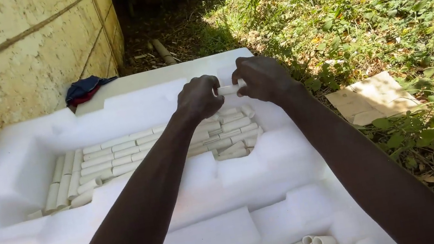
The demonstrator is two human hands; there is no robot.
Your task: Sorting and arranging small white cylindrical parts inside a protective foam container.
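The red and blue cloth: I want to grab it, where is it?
Head view, upper left: the cloth lies by the wall, at the foam tray's far corner.

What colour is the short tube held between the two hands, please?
The short tube is white, seen in the head view.

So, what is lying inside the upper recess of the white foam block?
The recess of the foam block holds rows of short white tubes lying flat. The left forearm covers part of them.
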